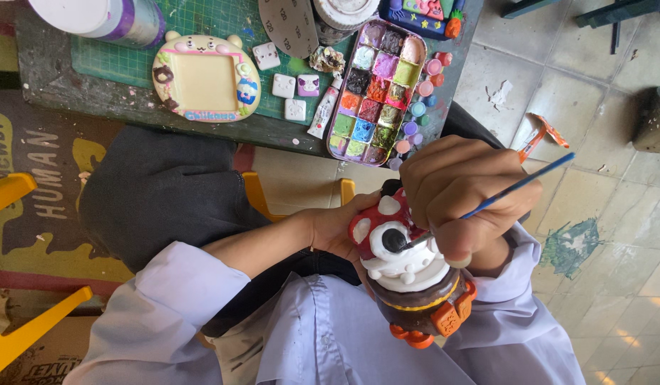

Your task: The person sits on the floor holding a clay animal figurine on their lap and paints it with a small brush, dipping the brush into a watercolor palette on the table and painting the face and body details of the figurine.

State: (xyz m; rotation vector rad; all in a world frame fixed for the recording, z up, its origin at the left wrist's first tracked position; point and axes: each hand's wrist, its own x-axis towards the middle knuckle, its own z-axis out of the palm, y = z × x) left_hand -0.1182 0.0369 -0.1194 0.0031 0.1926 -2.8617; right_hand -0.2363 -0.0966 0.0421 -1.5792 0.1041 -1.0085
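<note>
- Head view, grip first: right hand (462, 192) pinched tight on a thin blue paintbrush (519, 187), handle slanting up and away to the right, bristle end pressed down onto the black dot at the front of the figurine (412, 274).
- Left hand (337, 227) wrapped around the far side of that figurine, fingers mostly hidden behind it; clenched enough to carry it, most likely to steady the surface against the brush.
- Figurine held off the table, over the lap, just under the brush hand: red cap with white spots, white frills, brown band, orange feet.
- Held tilted toward the camera, apparently so the painted spot faces up.
- Above the grip, near at hand: long paint palette (376, 93) with many coloured wells, seemingly parked within brush reach.
- Beside the palette, a white paint tube (323, 110), lying flat, label too small to read.
- Further left of the grip: cream, bear-eared picture frame (206, 78) on a green cutting mat (137, 53), small square tiles (284, 85) next to it.
- Far left, below the table edge: dark-and-yellow printed sign (31, 178), pale block lettering.
</note>
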